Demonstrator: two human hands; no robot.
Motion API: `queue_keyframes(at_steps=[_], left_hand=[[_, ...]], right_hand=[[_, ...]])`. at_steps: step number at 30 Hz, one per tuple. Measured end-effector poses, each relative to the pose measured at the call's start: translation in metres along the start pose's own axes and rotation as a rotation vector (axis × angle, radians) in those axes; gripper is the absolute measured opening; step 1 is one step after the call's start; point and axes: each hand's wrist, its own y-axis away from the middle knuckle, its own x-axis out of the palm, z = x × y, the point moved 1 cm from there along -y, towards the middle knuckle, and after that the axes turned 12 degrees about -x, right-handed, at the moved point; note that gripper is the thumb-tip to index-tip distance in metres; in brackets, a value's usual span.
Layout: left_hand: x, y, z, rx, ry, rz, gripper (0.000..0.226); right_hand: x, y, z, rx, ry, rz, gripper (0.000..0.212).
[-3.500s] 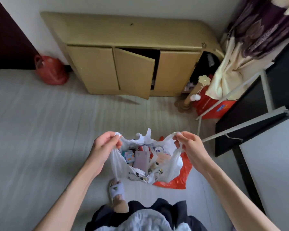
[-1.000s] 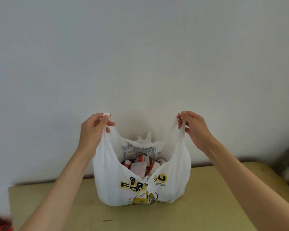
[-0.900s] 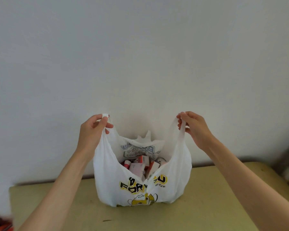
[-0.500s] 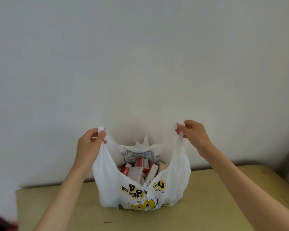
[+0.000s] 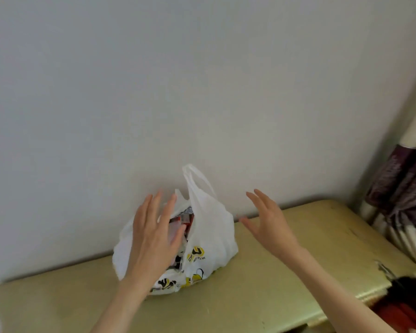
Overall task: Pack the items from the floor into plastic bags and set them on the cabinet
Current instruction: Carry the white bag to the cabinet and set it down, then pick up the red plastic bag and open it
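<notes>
- White plastic bag: stands on the cabinet top, against the wall; one handle loop upright, mouth agape.
- Contents: small red and white packs, blurred, perhaps boxes.
- Your left hand: in front of the bag's left side, fingers straight and spread, gripping nothing; contact with the bag unclear.
- Your right hand: just right of the bag, apart from it, fingers spread, empty.
- Curtain: right of the cabinet.
</notes>
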Motion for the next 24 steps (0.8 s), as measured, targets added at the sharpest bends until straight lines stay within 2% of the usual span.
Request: queue_keyframes(at_steps=[3,5,9,14,17,24], left_hand=[[0.026,0.026,-0.021,0.143,-0.080,0.117,0.060],[0.039,0.048,-0.034,0.234,-0.053,0.178,0.061],[0.056,0.111,-0.051,0.417,0.046,0.322,0.061],[0.071,0.200,-0.055,0.570,0.017,0.565,0.066],[0.071,0.246,-0.065,0.677,0.089,0.702,0.072],[0.060,0.343,-0.123,0.995,0.160,0.793,0.066]], right_hand=[[-0.004,0.049,-0.001,0.053,0.135,0.025,0.067],[-0.006,0.087,0.000,0.134,0.179,0.051,0.071],[-0.004,0.178,0.014,0.340,0.207,0.080,0.074],[-0.007,0.311,0.044,0.615,0.261,0.105,0.073],[-0.013,0.386,0.064,0.772,0.275,0.062,0.075],[-0.035,0.553,0.121,1.142,0.328,-0.173,0.079]])
